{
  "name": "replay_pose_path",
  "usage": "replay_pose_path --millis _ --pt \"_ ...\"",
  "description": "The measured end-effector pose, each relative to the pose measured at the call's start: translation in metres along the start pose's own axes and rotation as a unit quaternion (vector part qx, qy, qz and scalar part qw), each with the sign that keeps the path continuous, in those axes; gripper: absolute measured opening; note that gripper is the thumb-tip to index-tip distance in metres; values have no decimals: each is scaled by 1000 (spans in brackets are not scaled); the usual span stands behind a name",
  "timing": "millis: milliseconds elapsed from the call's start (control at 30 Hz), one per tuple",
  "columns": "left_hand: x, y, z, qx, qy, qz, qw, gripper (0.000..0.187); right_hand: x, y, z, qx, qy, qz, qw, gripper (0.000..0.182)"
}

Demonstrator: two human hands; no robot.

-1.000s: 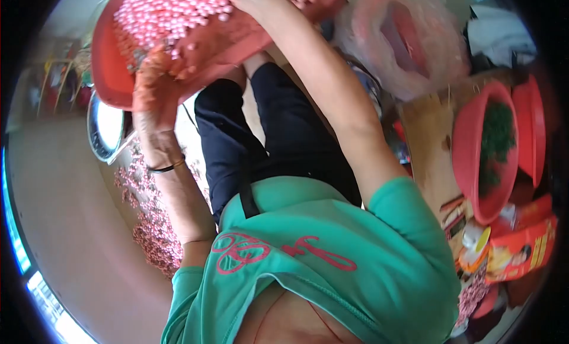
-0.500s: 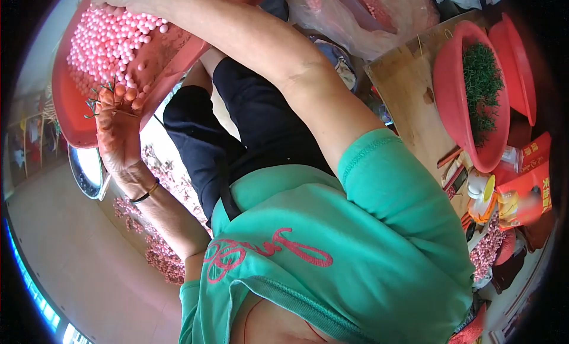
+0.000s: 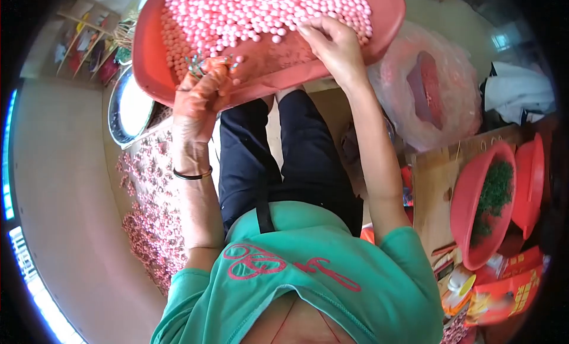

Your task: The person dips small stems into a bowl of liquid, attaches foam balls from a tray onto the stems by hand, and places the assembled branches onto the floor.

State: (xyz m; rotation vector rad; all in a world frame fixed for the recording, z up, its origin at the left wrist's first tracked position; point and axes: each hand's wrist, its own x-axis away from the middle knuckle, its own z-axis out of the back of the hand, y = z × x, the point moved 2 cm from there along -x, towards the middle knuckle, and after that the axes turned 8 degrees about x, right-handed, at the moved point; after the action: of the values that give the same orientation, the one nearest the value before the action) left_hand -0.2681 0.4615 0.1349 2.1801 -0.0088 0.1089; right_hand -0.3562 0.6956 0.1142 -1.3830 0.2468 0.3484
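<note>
Two bare forearms reach forward over dark trousers (image 3: 308, 154), and around them the room is packed! A pale wall (image 3: 59, 178) curves up on the left, a cluttered rack (image 3: 89, 39) stands at the upper corner, and a great spread of pink-beaded sprigs (image 3: 151, 225) lies along the left side. Over on the right, a wooden tabletop (image 3: 431, 178) carries its own crowd: a white cup (image 3: 462, 282) with a yellow inside, a bright red packet (image 3: 504, 299) beside it.

Now the containers! Front and centre, a wide red tub (image 3: 145, 53) above the knees, loaded with pink balls (image 3: 267, 12) massed toward the far side, a few strays nearer. At right, a red basin (image 3: 465, 202) tilts into view with green sprigs (image 3: 496, 193) inside, another red basin (image 3: 530, 184) right beside it. Beyond, a clear plastic bag (image 3: 459, 110) surrounds something pink.

And the hands! The left hand (image 3: 204, 89), fingers stained orange, curls around green stems (image 3: 198, 62) at the tub's near edge. The right hand (image 3: 333, 45) hovers at the balls, thumb and forefinger drawn together; whether they pinch one, I cannot tell.
</note>
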Motion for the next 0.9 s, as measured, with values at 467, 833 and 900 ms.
replay_pose_path --millis 467,833,900 --pt "2 -5 -11 -56 54 1 997 16 -8 -11 -50 444 -57 147 882 22" --pt "-1 -13 -18 -120 93 -36 988 17 3 -15 -40 80 -18 20 996 14" --pt "1 -13 -20 -144 94 -38 984 19 11 -24 -43 -13 -10 -13 1000 13"
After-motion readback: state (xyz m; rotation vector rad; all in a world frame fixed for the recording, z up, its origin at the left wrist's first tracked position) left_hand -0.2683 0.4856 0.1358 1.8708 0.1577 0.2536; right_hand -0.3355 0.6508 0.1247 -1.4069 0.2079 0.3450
